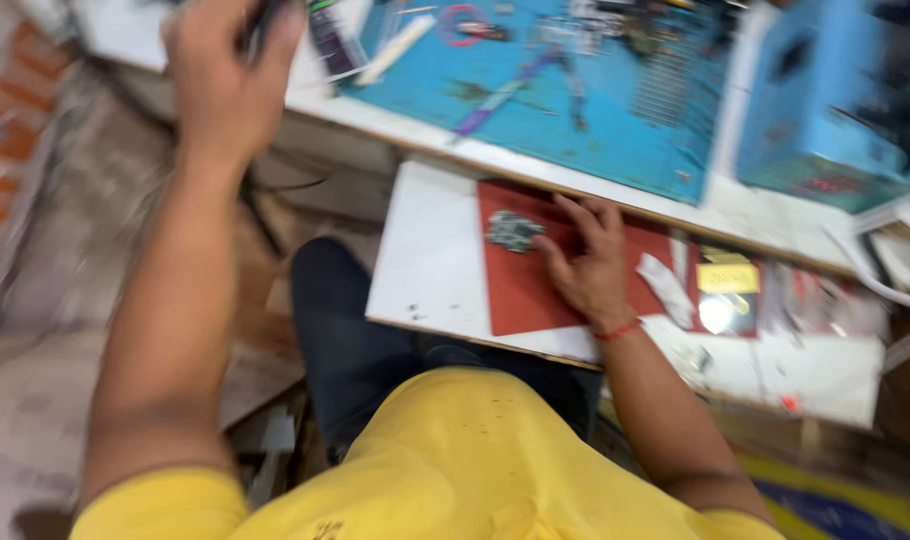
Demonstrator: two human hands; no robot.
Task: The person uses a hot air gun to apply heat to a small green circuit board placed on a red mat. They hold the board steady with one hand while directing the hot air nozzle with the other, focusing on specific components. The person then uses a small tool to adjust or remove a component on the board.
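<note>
Right hand (pixel 587 262) flat, fingers spread, pressed on red mat (pixel 520 290) with fingertips just beside small circuit board (pixel 513 231); left hand (pixel 230 75) raised over bench edge, closed around a dark object, too blurred to identify. Board: on mat atop white shelf (pixel 430 265), probably light, stiff, fragile; best taken by bare edges. Beyond: blue mat (pixel 615 110) strewn with tools.

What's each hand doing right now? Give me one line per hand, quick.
Left hand: raised, closed around a dark object; too blurred to say what it is.
Right hand: open, fingers spread flat on the red mat, beside a small circuit board.
</note>
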